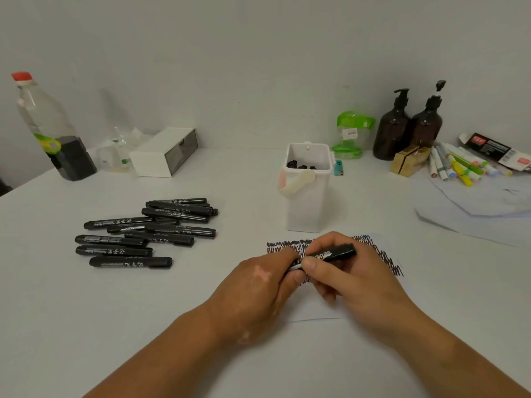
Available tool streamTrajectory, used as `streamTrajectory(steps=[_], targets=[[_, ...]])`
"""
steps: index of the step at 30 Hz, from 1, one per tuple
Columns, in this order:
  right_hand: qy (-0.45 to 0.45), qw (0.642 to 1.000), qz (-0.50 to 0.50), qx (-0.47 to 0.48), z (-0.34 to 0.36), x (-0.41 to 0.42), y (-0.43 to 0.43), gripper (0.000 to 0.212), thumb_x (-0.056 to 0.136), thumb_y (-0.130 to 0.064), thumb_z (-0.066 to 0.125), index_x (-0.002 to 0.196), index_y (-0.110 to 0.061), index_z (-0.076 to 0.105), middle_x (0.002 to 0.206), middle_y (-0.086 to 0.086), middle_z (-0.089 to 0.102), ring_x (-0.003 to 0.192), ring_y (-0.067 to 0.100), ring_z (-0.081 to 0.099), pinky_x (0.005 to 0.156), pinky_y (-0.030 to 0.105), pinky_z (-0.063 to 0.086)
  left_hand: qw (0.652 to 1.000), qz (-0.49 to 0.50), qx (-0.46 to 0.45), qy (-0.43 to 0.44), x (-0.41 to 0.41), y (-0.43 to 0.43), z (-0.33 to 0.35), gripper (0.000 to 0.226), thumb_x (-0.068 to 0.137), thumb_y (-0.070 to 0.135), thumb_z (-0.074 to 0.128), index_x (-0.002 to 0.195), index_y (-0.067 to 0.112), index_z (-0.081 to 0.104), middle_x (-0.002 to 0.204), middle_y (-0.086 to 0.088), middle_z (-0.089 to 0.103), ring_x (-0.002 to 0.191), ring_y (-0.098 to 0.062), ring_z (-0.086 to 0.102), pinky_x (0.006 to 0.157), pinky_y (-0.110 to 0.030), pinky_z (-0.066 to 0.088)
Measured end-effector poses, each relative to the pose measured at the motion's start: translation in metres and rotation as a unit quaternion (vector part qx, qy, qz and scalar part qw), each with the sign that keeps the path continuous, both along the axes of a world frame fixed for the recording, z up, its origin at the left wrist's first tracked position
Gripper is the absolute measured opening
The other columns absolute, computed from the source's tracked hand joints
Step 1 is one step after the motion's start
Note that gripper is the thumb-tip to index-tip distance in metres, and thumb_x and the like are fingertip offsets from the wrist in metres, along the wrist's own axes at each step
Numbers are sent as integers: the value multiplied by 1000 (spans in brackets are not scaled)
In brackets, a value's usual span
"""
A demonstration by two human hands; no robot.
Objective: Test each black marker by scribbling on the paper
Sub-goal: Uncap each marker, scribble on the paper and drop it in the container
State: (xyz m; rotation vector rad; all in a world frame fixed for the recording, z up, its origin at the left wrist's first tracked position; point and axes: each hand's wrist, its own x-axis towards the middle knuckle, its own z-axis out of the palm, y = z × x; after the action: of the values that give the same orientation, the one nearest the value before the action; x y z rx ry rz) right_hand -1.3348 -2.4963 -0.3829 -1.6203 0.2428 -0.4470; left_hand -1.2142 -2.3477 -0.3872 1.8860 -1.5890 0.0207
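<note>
Where the fingers meet: both sets curl round one black marker (330,255), held just above the paper at the lower centre-right of the frame; neither hand is slack or empty.
Right hand (356,280): thumb and fingers (329,239) wrap the barrel, printed label facing up, butt end pointing right.
Left hand (264,280): it pinches the marker's left end and hides it, so tip and cap cannot be seen.
Likely step: the opposed two-handed grip suits pulling a cap off or pressing one back on; which of the two I cannot tell.
Paper (316,311): it lies flat under the hands, so the tip has only a short drop to reach it. Dense black scribbles (382,254) band its far edge, and the near part is bare.
Pile of markers (143,234): capped and lying loose at centre-left, well apart from the paper, probably stock kept within the left hand's reach.
White bin (307,202): upright just beyond the paper, with dark items inside that are too small to identify.
Far edge: a bottle (48,124) at upper left, pump bottles (408,130) and coloured pens (459,168) at upper right, all away from the work.
</note>
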Motion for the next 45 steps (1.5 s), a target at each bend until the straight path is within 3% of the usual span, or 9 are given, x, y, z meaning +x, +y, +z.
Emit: streamTrajectory(steps=[4, 10, 17, 20, 23, 28, 31, 35, 45], targets=[[3, 1000, 3, 22, 1, 0, 5, 18, 76, -36, 77, 86, -22, 71, 61, 8, 63, 56, 21, 54, 50, 32, 43, 1000, 11, 1, -27, 1, 0, 0, 20, 104, 40, 41, 99, 24, 52, 67, 22, 38, 60, -7, 37, 55, -14, 28], [-15, 999, 19, 35, 7, -2, 6, 7, 81, -22, 73, 84, -16, 70, 58, 5, 59, 52, 18, 49, 46, 25, 40, 1000, 1, 8, -4, -3, 1, 4, 9, 102, 47, 38, 101, 40, 42, 70, 37, 49, 54, 8, 43, 53, -6, 25], [-24, 999, 30, 33, 8, -5, 5, 9, 80, -21, 74, 84, -15, 68, 62, 9, 55, 55, 21, 46, 48, 26, 40, 1000, 4, -13, 2, -5, 2, 5, 12, 100, 51, 41, 107, 41, 46, 54, 16, 36, 50, -12, 35, 51, -13, 24], [-25, 998, 42, 33, 6, -4, 6, 20, 71, -28, 79, 83, -17, 67, 69, 15, 52, 57, 20, 44, 49, 26, 38, 1000, 6, -21, 0, -7, 0, 6, 9, 101, 47, 44, 103, 39, 45, 55, 17, 36, 51, -9, 36, 52, -11, 24], [-13, 1000, 11, 24, 4, -3, 7, 24, 68, -30, 82, 80, -17, 66, 64, 7, 55, 54, 17, 46, 48, 23, 40, 1000, 3, -25, 16, -7, -2, 1, 11, 99, 44, 53, 100, 33, 51, 63, 23, 42, 56, -2, 42, 55, -12, 27], [-34, 990, -103, 95, 7, -4, -8, 15, 72, -20, 70, 65, -17, 58, 48, 6, 45, 45, 19, 36, 42, 28, 26, 996, 55, 74, 16, 12, 5, -5, 63, 74, 67, 70, 125, 35, 51, 104, 20, 52, 95, 1, 50, 82, -15, 40], [5, 995, -88, 47, 7, -6, -11, 9, 73, -26, 69, 73, -17, 69, 52, 7, 58, 47, 18, 50, 41, 27, 39, 990, 55, 127, -19, 19, 9, -5, 73, 70, 74, 68, 132, 40, 52, 122, 22, 46, 115, -1, 44, 100, -19, 38], [69, 997, -41, -10, 1, -4, -1, 14, 72, -30, 74, 79, -18, 75, 59, 6, 66, 52, 18, 59, 48, 27, 48, 985, 57, 160, -29, 20, 9, -7, 72, 72, 74, 67, 134, 41, 54, 129, 24, 43, 119, -3, 40, 104, -24, 37], [111, 984, -82, -111, -7, 0, 3, 6, 81, -17, 76, 80, -23, 74, 54, 9, 65, 42, 14, 55, 45, 19, 45, 985, 66, 159, -22, 22, 9, -10, 73, 71, 76, 66, 134, 41, 54, 132, 22, 42, 121, -3, 39, 106, -24, 35]])
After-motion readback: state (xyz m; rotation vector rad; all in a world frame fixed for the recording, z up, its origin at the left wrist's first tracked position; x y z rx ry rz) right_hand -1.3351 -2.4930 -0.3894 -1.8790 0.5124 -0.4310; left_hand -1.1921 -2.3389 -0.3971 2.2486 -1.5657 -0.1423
